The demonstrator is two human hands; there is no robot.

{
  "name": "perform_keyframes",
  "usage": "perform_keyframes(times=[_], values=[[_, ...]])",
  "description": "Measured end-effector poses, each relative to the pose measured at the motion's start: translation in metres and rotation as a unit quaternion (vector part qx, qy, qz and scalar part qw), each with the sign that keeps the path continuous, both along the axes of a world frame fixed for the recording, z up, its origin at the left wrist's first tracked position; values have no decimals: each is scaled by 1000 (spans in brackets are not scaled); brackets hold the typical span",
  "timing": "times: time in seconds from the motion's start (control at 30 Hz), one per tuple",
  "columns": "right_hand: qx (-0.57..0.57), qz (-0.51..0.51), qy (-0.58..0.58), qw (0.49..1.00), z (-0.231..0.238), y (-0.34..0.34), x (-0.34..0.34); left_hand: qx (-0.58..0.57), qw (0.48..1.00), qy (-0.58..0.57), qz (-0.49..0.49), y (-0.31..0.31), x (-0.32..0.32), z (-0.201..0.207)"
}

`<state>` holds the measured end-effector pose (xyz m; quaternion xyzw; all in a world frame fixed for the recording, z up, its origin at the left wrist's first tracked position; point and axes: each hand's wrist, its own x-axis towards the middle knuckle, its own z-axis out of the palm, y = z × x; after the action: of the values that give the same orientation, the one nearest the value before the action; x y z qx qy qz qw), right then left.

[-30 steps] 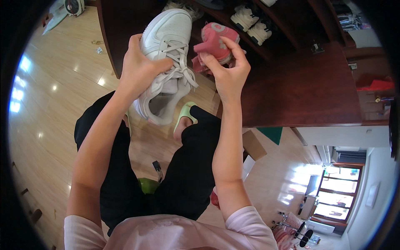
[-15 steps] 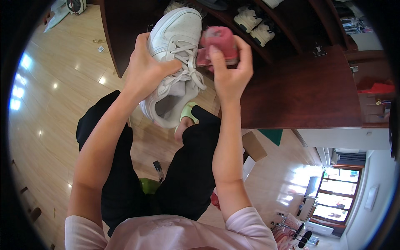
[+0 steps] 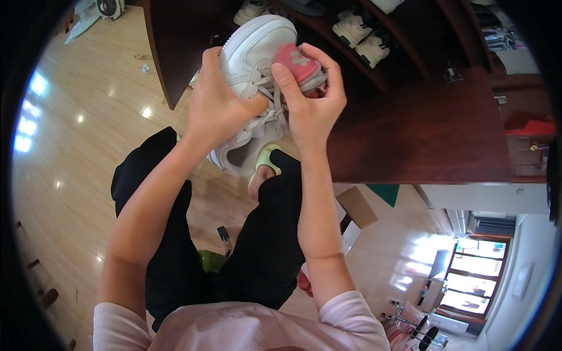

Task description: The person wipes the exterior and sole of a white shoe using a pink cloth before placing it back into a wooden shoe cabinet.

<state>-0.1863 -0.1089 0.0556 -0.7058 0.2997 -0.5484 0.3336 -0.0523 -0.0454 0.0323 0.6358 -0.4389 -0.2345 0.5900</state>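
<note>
A white lace-up sneaker [image 3: 253,50] is held up in front of me, toe pointing away and its opening toward me. My left hand [image 3: 219,105] grips it from the left side, thumb lying across the laces. In my right hand [image 3: 313,105] is a bunched pink-red cloth [image 3: 296,62] with a pale grey flower-like patch. The cloth is pressed to the right side of the sneaker's toe, and my thumb and fingers are closed around it. My right palm hides part of the cloth and of the sneaker's right side.
Beyond my hands stands an open dark wooden shoe cabinet [image 3: 410,137] with several pairs on its shelves, among them white sneakers [image 3: 372,50]. A cardboard box [image 3: 357,207] lies on the floor at right. My foot in a light green slipper [image 3: 264,158] is below the sneaker.
My right hand has moved left with the cloth, which has turned to show its grey patch and now overlaps the sneaker's toe. The sneaker has shifted slightly right.
</note>
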Motion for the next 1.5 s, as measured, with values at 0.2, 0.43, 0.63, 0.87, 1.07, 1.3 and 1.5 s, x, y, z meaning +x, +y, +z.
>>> perform_keyframes(times=[0.2,0.43,0.63,0.87,1.07,1.3,1.5], values=[[-132,-20,25,991,-19,0,14,-56,997,-35,36,-5,-10,-9],[-228,-86,149,958,-9,-2,4,-33,989,-125,77,-1,-14,-6],[-137,-86,102,982,0,-10,-4,34,992,-114,38,2,-19,-2],[-129,-165,83,974,-1,-36,-9,48,993,-110,19,-2,-19,-1],[-153,-47,66,985,-11,-15,9,39,992,-116,18,-1,-13,-8],[-141,-58,57,987,-7,-4,13,4,993,-114,25,-5,-14,-17],[-131,-211,69,966,-2,-51,1,50,998,-45,-2,-5,-15,-9]])
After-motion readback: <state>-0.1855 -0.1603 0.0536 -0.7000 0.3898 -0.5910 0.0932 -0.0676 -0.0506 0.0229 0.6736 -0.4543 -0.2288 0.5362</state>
